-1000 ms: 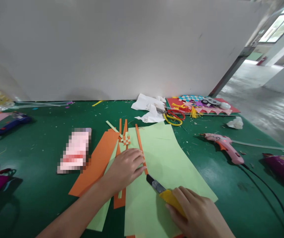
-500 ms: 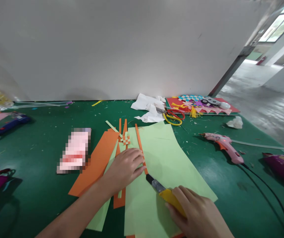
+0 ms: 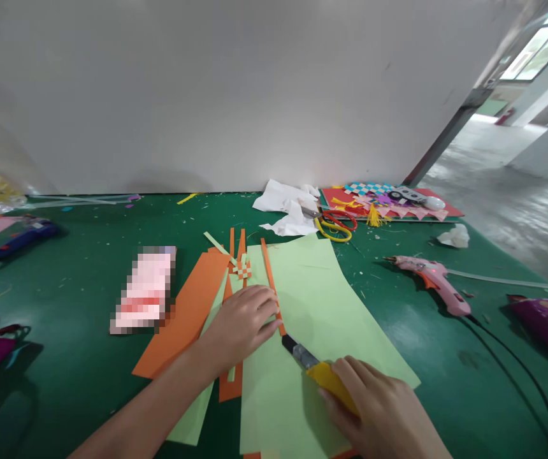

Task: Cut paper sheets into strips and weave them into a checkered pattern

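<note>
A narrow orange paper strip [image 3: 268, 268] lies lengthwise on a large light green sheet [image 3: 345, 319]. My left hand [image 3: 248, 315] holds it down with bent fingers pressed together, the fingertips and thumb at its lower part. In my right hand [image 3: 374, 398] is a yellow utility knife [image 3: 329, 379]; its dark blade touches the strip's near end. Just beyond my left hand sits a small orange-and-green woven paper piece [image 3: 243, 269] with loose strip ends. An orange sheet [image 3: 185, 312] lies left of it, partly under my left forearm.
A pink glue gun [image 3: 439, 280] with a cord lies at right, near a purple tool [image 3: 546, 325]. Scissors [image 3: 336, 223] rest by crumpled white paper [image 3: 286, 207]. A blurred pink rectangular object [image 3: 144, 290] is at left. A grey wall [image 3: 236, 95] bounds the green table's back.
</note>
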`<state>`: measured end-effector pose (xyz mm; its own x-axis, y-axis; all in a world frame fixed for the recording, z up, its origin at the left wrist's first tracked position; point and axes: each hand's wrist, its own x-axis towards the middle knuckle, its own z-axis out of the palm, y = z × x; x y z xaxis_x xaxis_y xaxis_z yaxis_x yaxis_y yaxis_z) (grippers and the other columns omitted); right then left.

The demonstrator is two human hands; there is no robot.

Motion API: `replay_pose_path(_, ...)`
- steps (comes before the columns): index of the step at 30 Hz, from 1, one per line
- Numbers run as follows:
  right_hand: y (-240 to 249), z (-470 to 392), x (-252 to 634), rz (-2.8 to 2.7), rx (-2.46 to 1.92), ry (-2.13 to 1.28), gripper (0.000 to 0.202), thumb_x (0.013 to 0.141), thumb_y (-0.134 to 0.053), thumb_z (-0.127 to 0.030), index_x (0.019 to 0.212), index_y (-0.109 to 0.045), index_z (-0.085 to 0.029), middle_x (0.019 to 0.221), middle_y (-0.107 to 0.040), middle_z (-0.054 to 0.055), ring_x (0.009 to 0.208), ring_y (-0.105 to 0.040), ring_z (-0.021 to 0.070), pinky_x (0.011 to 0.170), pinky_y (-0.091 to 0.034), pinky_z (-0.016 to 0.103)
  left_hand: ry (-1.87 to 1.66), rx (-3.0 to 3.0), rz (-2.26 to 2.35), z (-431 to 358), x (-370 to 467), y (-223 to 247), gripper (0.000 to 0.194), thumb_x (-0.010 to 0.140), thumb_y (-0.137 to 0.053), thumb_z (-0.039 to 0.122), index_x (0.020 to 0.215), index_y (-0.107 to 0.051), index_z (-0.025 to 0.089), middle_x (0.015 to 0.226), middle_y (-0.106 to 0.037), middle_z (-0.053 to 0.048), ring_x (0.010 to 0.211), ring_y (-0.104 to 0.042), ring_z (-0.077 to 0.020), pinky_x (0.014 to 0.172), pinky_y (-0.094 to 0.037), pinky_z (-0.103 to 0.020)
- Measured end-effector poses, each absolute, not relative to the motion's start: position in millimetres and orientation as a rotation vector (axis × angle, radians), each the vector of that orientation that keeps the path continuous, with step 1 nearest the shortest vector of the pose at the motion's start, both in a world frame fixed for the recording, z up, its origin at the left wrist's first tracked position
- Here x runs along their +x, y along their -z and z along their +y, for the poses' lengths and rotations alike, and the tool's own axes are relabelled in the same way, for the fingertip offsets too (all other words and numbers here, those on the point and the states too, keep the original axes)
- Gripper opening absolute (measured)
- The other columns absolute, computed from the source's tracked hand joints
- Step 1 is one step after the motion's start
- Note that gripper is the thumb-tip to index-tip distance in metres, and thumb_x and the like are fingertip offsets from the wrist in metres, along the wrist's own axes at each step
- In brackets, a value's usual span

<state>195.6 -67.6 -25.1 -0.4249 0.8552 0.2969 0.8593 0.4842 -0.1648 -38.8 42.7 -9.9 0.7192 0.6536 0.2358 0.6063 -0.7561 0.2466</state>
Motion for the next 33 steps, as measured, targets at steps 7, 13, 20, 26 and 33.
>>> replay_pose_path(7, 26.3, -65.2, 192.0, -2.356, -1.450, 0.038, 0.011, 0.088, -0.049, -0.030, 0.080, -0.045, -0.024, 0.063, -0.057, -0.004, 0.051, -0.059, 0.0152, 0.043, -0.032, 0.028, -0.471, 2.753, 1.035, 43.0, -38.6, 10.8, 0.011, 0.092, -0.054, 0.027, 0.093, -0.060, 0.017, 0.103, -0.064, -0.008, 0.107, -0.056, -0.0247, 0.094, -0.047, -0.043)
replay_pose_path(13, 22.0, -64.0, 189.6, -2.320, -1.426, 0.088, 0.017, 0.092, -0.042, -0.031, 0.077, -0.045, -0.024, 0.060, -0.055, -0.003, 0.047, -0.058, 0.0156, 0.041, -0.030, 0.029, -0.477, 2.775, 1.017, 43.0, -38.3, 10.5, 0.012, 0.092, -0.053, 0.027, 0.094, -0.060, 0.016, 0.104, -0.063, -0.008, 0.107, -0.055, -0.0244, 0.093, -0.047, -0.043)
replay_pose_path(20, 24.6, -64.6, 188.9, -2.300, -1.433, 0.084, 0.018, 0.093, -0.041, -0.032, 0.077, -0.044, -0.024, 0.060, -0.055, -0.004, 0.047, -0.058, 0.0149, 0.042, -0.030, 0.029, -0.486, 2.893, 0.890, 42.1, -37.3, 8.8, 0.014, 0.094, -0.048, 0.019, 0.090, -0.061, 0.016, 0.095, -0.064, -0.005, 0.095, -0.057, -0.0214, 0.086, -0.048, -0.040)
replay_pose_path(26, 25.0, -64.5, 189.3, -2.301, -1.444, 0.065, 0.019, 0.094, -0.041, -0.034, 0.078, -0.044, -0.024, 0.061, -0.055, -0.004, 0.048, -0.058, 0.0149, 0.042, -0.031, 0.028, -0.543, 2.912, 0.900, 40.7, -37.6, 10.4, 0.019, 0.096, -0.045, 0.021, 0.090, -0.063, 0.016, 0.091, -0.067, -0.005, 0.090, -0.061, -0.0201, 0.086, -0.051, -0.039)
replay_pose_path(33, 21.2, -65.6, 188.3, -2.308, -1.425, 0.084, 0.023, 0.096, -0.037, -0.035, 0.077, -0.044, -0.024, 0.059, -0.055, -0.004, 0.047, -0.058, 0.0140, 0.042, -0.031, 0.027, -0.632, 2.929, 0.904, 41.5, -38.0, 13.2, 0.020, 0.096, -0.045, 0.022, 0.095, -0.064, 0.015, 0.099, -0.069, -0.006, 0.102, -0.062, -0.0196, 0.099, -0.048, -0.039)
